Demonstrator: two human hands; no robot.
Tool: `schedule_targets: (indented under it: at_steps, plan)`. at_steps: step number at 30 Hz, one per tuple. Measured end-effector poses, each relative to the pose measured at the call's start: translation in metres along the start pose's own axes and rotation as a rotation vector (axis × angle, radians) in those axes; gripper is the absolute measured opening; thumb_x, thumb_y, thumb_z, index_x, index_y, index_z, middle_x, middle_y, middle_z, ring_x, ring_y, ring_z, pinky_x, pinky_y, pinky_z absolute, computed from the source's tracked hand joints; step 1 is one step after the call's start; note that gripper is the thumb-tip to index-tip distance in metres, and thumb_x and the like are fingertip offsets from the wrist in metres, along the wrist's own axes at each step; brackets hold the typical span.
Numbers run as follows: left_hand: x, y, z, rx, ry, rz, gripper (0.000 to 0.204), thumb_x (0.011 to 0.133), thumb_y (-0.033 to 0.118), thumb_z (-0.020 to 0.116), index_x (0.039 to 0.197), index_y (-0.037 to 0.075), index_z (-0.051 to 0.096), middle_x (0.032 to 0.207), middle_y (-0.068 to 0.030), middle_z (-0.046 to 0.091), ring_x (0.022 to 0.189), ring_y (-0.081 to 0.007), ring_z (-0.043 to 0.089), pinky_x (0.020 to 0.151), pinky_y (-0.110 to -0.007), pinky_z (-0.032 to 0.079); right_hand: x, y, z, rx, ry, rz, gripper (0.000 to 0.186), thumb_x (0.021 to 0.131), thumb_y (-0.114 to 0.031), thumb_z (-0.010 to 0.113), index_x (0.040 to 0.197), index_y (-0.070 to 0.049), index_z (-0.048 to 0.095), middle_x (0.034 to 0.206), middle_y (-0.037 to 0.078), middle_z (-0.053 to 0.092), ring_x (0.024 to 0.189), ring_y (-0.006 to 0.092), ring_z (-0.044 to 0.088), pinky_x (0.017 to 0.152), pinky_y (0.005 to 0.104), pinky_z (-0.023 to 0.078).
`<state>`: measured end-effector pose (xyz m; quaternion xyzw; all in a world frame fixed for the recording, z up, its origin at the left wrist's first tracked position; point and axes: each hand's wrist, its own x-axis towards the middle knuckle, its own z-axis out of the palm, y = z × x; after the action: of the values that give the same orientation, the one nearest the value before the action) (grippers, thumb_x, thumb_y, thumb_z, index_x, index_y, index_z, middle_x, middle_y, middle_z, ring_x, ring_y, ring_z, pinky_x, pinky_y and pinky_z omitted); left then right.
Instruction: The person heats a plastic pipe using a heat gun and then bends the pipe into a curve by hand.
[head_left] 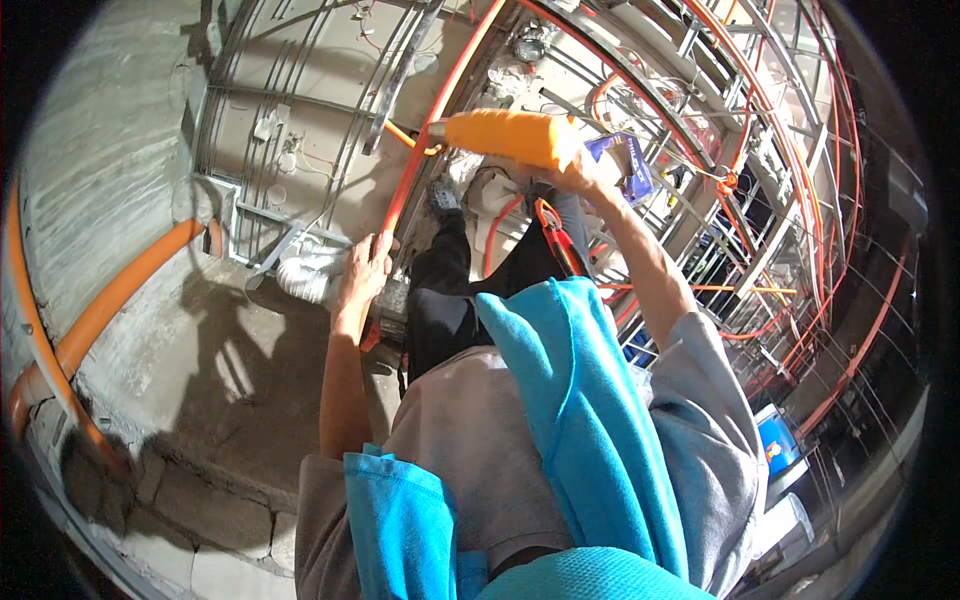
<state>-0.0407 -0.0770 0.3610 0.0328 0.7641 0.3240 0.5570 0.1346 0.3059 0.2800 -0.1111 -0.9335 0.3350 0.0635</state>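
Observation:
My left hand (366,268) is closed around the lower end of a long orange-red conduit pipe (415,172), which slants up and away from me. My right hand (582,172) grips the back of an orange heat gun (505,136). The gun lies nearly level, its narrow nozzle pointing left at the pipe; I cannot tell whether they touch. Some of my right fingers are hidden behind the gun's body. A red-handled hand tool (556,235) sticks up at my right hip.
Metal framing (300,100) with cables lies ahead and to the left. A thick orange pipe (140,290) runs along the left wall. More metal frames and orange conduits (790,170) crowd the right, with a blue box (632,165) near my right forearm. A blue container (778,440) stands lower right.

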Motion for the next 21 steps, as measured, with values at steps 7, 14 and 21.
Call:
schedule_targets:
  at_steps: [7,14,21]
  plan:
    - [-0.006,0.018,-0.003,0.101,0.009,-0.038,0.053,0.104,0.053,0.044,0.102,0.005,0.065,0.059,-0.002,0.051,0.045,-0.0119,0.047,0.043,-0.03,0.038,0.031,0.048,-0.009,0.454,0.039,0.383,0.05,0.078,-0.019,0.085,0.121,-0.005,0.062,0.102,0.008,0.069,0.09,0.021,0.066,0.082,0.0375,0.056]
    - [0.0,0.01,-0.004,0.185,0.035,0.013,0.053,0.104,0.052,0.044,0.098,0.004,0.068,0.06,-0.0054,0.055,0.052,-0.0172,0.052,0.053,-0.035,0.044,0.068,0.088,-0.024,0.179,-0.038,0.53,0.032,0.086,-0.031,0.075,0.107,-0.008,0.072,0.089,0.007,0.073,0.081,0.0173,0.067,0.074,0.0341,0.055]
    - [-0.005,0.029,-0.004,0.206,0.039,-0.126,0.053,0.104,0.051,0.044,0.099,0.004,0.068,0.062,-0.0072,0.055,0.057,-0.02,0.054,0.058,-0.037,0.045,0.095,0.093,-0.028,0.386,0.177,0.593,0.045,0.075,-0.01,0.083,0.117,-0.005,0.065,0.1,0.004,0.07,0.087,0.0134,0.064,0.075,0.031,0.055]
